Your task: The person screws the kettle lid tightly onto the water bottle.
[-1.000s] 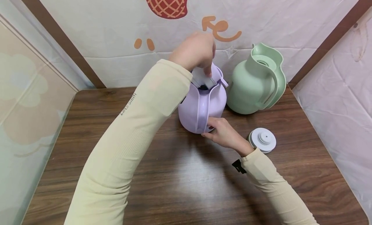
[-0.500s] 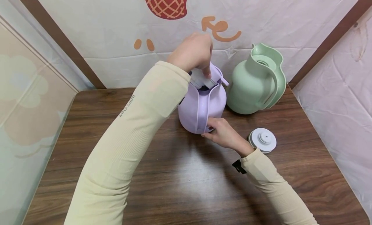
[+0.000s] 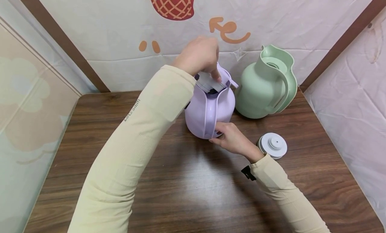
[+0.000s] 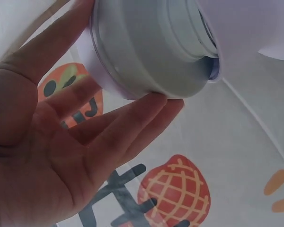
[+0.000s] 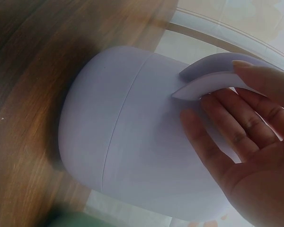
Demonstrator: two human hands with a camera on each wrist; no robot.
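— While your left hand (image 3: 200, 54) works from above, why is your right hand (image 3: 232, 137) so low on the lilac jug (image 3: 194, 115)?

— Look at your right wrist view: your fingers pass behind the handle (image 3: 211, 115) with your thumb on its other side, so you have it clasped near its foot. That probably braces the jug, which stands upright on the table (image 3: 181, 189), against any push from the top.

— And what do you have up there?

— A pale stopper (image 4: 146, 52). Your left fingertips and thumb are spread around its edge and pinch it, tilted at the jug's mouth. Reaching over the rim likely leaves you room to turn your wrist. A dark gap shows beside it, so you don't have it lying flat; how deep it sits, you can't tell from these views.

— Why is the green jug (image 3: 256, 89) so close to you?

— It stands just beside yours, on your right, perhaps simply set aside. Your loose white stopper (image 3: 272, 144) rests nearer you, knob up, beside your right wrist.
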